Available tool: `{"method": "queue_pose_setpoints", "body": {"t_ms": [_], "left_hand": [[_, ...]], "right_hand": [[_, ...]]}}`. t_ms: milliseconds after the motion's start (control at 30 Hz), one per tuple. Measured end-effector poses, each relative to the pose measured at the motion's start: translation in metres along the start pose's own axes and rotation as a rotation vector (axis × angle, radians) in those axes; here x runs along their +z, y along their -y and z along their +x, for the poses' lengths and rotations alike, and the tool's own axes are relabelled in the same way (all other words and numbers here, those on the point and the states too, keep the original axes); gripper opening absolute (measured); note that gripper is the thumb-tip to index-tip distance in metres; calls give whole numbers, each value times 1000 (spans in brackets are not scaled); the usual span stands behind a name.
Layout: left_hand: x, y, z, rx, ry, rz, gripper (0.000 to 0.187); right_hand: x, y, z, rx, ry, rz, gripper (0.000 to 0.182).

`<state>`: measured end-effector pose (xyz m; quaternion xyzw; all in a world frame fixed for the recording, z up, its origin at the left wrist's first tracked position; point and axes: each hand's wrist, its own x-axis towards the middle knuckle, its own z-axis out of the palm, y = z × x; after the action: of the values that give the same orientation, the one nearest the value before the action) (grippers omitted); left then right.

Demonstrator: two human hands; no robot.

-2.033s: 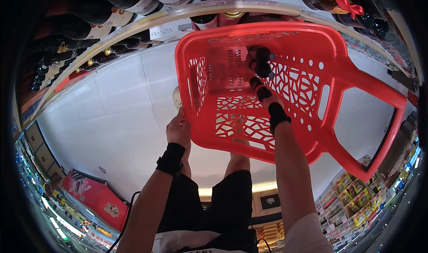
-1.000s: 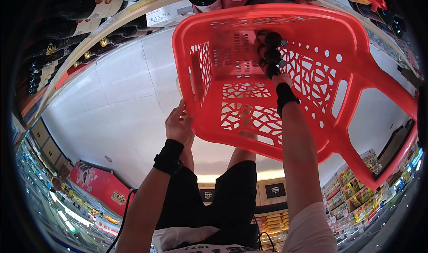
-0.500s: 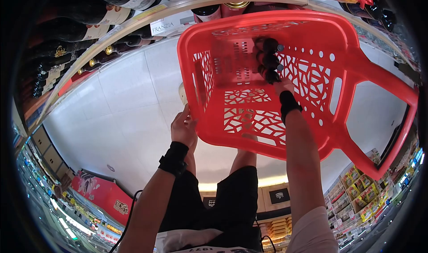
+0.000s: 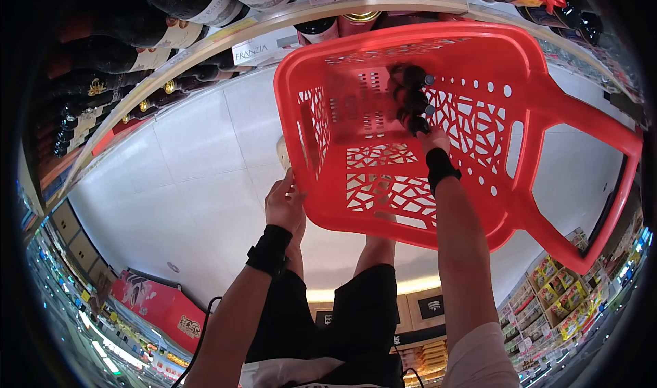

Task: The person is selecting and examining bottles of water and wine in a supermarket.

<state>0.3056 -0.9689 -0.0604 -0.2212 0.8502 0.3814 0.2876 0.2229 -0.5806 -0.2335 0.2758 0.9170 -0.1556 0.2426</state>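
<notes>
A red plastic basket [image 4: 311, 207] with a cut-out lattice pattern and a long handle at the right fills the middle of the head view. Three dark bottles [image 4: 413, 100] lie side by side inside it, their caps toward the right. My right hand [image 4: 434, 141] reaches into the basket, its fingers closed round the neck end of the nearest bottle. My left hand [image 4: 285, 200] grips the basket's left rim from outside, with the fingers curled on the edge. Both wrists wear black bands.
A curved shelf edge [image 4: 287, 15] with price tags and wine bottles [image 4: 130, 25] runs across the top and left. Below lies a pale tiled floor [image 4: 191, 155]. A red display [image 4: 161, 309] stands lower left, and shelves of yellow packets [image 4: 564, 299] lower right.
The view has shifted slightly, so the basket and shelf appear a little lower. My right hand remains at the nearest bottle, and my left hand keeps hold of the rim.
</notes>
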Motion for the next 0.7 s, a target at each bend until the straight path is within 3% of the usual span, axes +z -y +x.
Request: {"method": "queue_pose_setpoints", "body": {"t_ms": [167, 300, 333, 433, 533, 600, 700], "left_hand": [[0, 1, 2, 55, -44, -33, 58], [-3, -5, 2, 7, -33, 0, 55], [-4, -4, 3, 25, -35, 15, 55], [-10, -9, 2, 27, -1, 54, 57], [-13, -9, 3, 74, -3, 115, 59], [-17, -6, 5, 172, -35, 228, 61], [-26, -10, 6, 167, -86, 215, 51]], "right_hand": [[-11, -5, -5, -17, 97, 44, 38], [-20, -10, -11, 60, 42, 52, 46], [-49, 12, -29, 184, 95, -9, 43], [-79, 30, -41, 197, -134, -16, 37], [-104, 51, -56, 278, -174, 138, 31], [-108, 62, -68, 173, -187, 296, 26], [-95, 73, -84, -76, -279, 414, 19]]}}
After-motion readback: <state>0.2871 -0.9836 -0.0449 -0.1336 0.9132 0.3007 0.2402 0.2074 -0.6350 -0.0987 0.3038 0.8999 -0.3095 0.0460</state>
